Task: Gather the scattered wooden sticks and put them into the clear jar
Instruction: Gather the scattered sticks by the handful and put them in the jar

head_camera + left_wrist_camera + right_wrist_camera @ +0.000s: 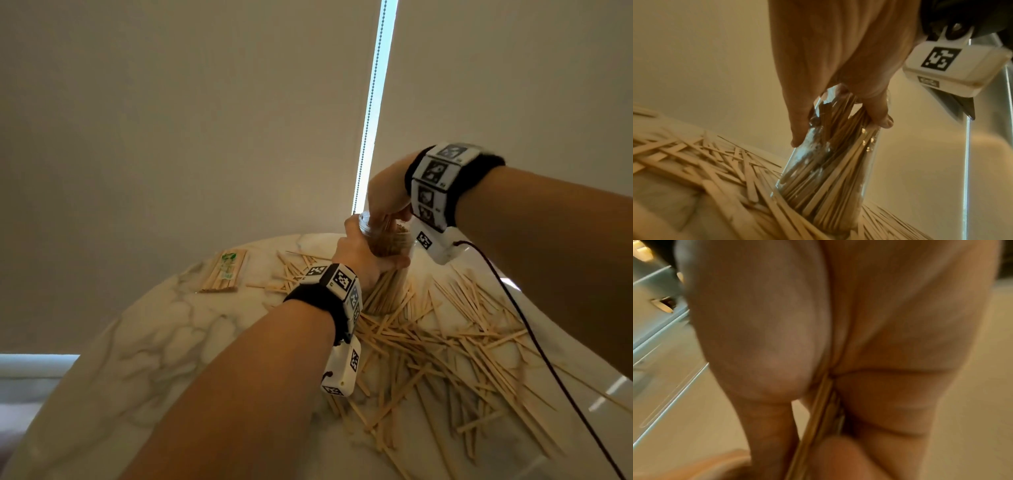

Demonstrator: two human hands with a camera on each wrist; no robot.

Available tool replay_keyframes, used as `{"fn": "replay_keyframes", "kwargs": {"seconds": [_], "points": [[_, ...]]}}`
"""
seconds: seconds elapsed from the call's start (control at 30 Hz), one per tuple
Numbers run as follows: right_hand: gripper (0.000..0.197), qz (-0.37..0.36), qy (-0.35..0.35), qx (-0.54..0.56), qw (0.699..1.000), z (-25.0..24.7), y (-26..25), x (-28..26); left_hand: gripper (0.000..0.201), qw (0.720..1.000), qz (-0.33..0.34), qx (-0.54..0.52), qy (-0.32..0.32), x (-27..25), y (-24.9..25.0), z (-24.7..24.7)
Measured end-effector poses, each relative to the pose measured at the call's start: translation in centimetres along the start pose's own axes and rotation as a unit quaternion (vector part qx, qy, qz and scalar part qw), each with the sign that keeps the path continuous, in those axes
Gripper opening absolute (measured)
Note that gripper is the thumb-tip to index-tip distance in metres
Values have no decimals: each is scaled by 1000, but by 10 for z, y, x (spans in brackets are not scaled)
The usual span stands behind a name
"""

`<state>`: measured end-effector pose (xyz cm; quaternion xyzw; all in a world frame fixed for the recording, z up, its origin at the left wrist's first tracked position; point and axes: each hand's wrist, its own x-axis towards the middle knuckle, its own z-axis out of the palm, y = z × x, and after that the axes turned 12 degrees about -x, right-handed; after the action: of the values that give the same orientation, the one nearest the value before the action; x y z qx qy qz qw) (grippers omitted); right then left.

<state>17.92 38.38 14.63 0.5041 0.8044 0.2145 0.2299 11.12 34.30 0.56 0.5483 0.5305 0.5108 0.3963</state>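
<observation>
Clear jar (385, 240): one, packed with sticks too many to count. Loose wooden sticks (445, 346): too many to count, strewn around and right of the jar. Bundled pack of sticks (224, 272): one, left of the jar. Table (137, 342): one. Hands: two, left hand (359, 255), right hand (387, 193), both at the jar.

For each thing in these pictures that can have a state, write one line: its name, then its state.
clear jar: open, upright on the table, largely filled with sticks.
left hand: grips the jar's side.
right hand: pinches sticks at the jar's mouth.
scattered sticks: loose, criss-crossed on the table.
packet of sticks: lying flat, apart from the pile.
marble table: bears everything.
</observation>
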Motion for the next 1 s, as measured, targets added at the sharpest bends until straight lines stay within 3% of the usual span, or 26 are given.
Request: {"fn": "replay_keyframes", "kwargs": {"seconds": [0.07, 0.23, 0.37, 0.5, 0.63, 0.8, 0.93, 1.0], "points": [[39, 7, -5, 12, 1000, 0, 6, -1, 114, 1000, -6, -9, -5, 1, -2, 0], [27, 20, 49, -23, 998, 11, -1, 0, 116, 1000, -4, -15, -5, 0, -3, -1], [31, 30, 5, 81, 996, 12, 0, 0, 113, 1000, -4, -16, 5, 0, -5, 1], [32, 45, 76, 81, 993, 17, 4, -3, 115, 999, 1, -31, 5, 1, -8, 1], [32, 28, 37, 112, 993, 28, -6, -3, 118, 1000, 3, -21, 6, 2, -9, 2], [18, 54, 94, 163, 981, 29, 12, -4, 119, 1000, 8, -29, 3, 1, -10, 2], [19, 13, 44, 263, 964, 32, 19, -5, 118, 1000, 15, -26, 6, 2, -11, 1], [12, 8, 63, 276, 959, 34, 20, -9, 119, 1000, 16, -21, 2, 2, -11, 0]]}}
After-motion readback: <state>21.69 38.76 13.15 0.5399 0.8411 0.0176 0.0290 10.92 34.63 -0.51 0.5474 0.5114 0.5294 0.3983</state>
